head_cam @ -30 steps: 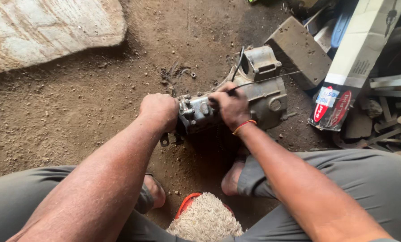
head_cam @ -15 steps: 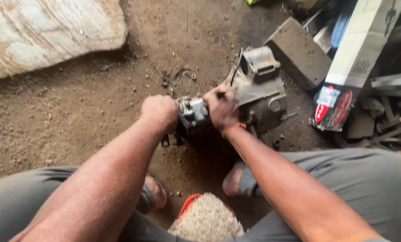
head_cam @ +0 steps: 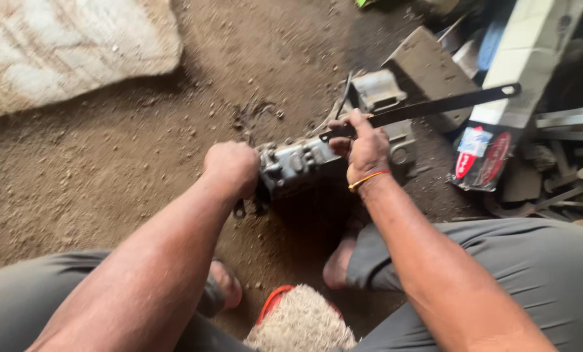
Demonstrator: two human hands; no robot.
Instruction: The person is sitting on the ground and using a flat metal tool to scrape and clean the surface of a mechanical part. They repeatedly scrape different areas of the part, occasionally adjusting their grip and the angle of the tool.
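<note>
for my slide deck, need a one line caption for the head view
Left hand steadies a grey metal part while the right hand grips a long dark bar.

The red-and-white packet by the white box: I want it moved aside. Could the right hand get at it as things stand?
Probably not at once: the right hand grips a long dark bar, though nothing blocks the packet.

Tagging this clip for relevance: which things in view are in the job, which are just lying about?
In hand:
- left hand gripping the grey metal part
- right hand on the long dark bar

Lying about:
- second grey housing behind
- flat metal block
- red-and-white packet
- pale sack
- scrap metal pile
- woolly cloth on the dirt floor
</note>
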